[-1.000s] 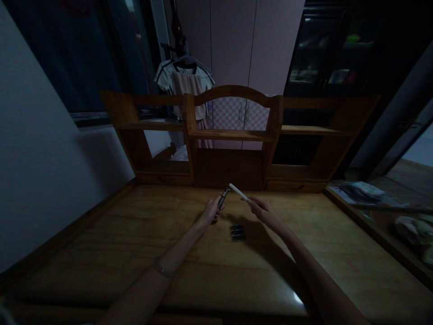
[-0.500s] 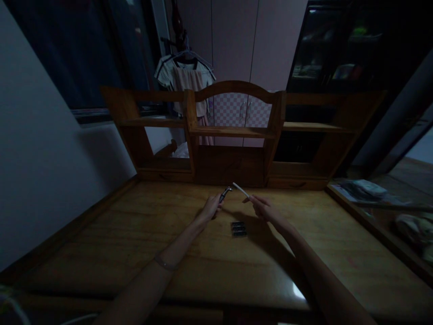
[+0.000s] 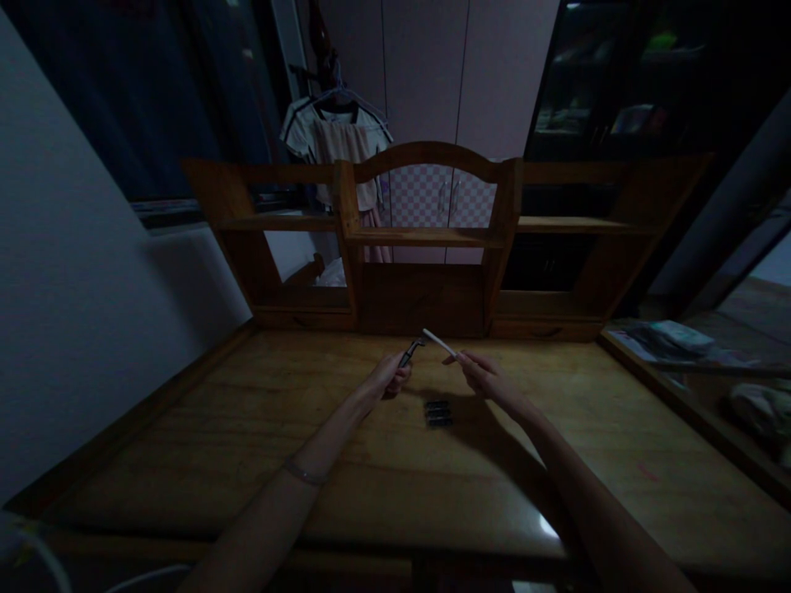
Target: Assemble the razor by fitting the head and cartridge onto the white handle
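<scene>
My left hand (image 3: 394, 376) is closed around the dark handle of a razor (image 3: 408, 354), whose metallic head points up and to the right. In my right hand (image 3: 479, 372) a slim white stick (image 3: 437, 341) is pinched near its lower end. It slants up and left, and its tip is at the razor's head; whether they touch I cannot tell. On the table below and between my hands lies a small clear pack of dark razor cartridges (image 3: 438, 413). Dim light hides finer detail.
The wooden table (image 3: 247, 428) spreads under both arms. A wooden shelf unit (image 3: 426, 239) stands along its far edge. At the right, papers and a bag (image 3: 673, 338) lie beyond a raised wooden edge. A wall (image 3: 92, 288) borders the left side. White cables (image 3: 46, 560) show at the lower left.
The razor's head and the tip of the white stick have come closer together. My view has shifted slightly; both hands keep their holds.
</scene>
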A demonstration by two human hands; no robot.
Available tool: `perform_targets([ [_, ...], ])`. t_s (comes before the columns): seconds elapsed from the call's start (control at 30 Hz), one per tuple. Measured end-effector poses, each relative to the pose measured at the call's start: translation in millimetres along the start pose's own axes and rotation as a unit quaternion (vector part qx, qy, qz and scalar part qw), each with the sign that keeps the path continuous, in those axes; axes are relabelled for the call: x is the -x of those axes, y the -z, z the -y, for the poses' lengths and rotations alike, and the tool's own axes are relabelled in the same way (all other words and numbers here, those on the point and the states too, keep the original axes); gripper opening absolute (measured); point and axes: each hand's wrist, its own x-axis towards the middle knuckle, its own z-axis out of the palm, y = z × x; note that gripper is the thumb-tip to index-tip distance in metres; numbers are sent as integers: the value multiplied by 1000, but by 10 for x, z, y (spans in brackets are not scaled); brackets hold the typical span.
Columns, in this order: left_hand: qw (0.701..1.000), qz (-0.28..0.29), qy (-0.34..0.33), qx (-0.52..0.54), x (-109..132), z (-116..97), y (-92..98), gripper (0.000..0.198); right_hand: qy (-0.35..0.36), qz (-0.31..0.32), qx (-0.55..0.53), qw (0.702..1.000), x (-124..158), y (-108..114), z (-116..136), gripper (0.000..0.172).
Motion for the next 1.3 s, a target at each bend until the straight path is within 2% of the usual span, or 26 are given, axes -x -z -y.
perform_targets([
  [0.17,1000,0,-15,-10,24,-8,-9,52,13,-33,25,999,-7,-7,-29,51],
  [0.27,1000,4,-14,-14,43,-10,-21,52,10,-21,19,1000,-16,-12,-54,52],
  [0.37,999,9,-30,-13,42,5,-19,52,7,-39,29,999,-21,-17,-75,51],
  [0.47,999,12,-49,0,20,30,0,51,-7,-13,6,1000,-19,-21,-81,52],
  [0.53,999,11,-44,7,2,42,14,52,-12,-5,5,1000,-15,-23,-71,53],
  [0.63,999,14,-41,17,-14,47,25,52,-4,-29,23,999,-9,-21,-47,52],
  [0.77,999,15,-40,22,-7,33,19,51,1,-19,22,1000,-5,-23,-33,51],
  [0.87,999,10,-35,18,10,13,-1,50,17,-48,52,997,-1,-30,-29,50],
  [1.0,999,-2,-38,15,37,-10,-34,48,21,-29,34,999,9,-36,-22,50],
  [1.1,999,-12,-51,11,56,-9,-49,48,22,-52,58,997,8,-40,-31,49],
  [1.23,999,-11,-52,4,59,8,-50,48,24,-37,53,998,4,-49,-38,48],
  [1.3,999,-11,-50,-4,44,17,-41,49,26,-57,79,995,7,-50,-27,48],
])
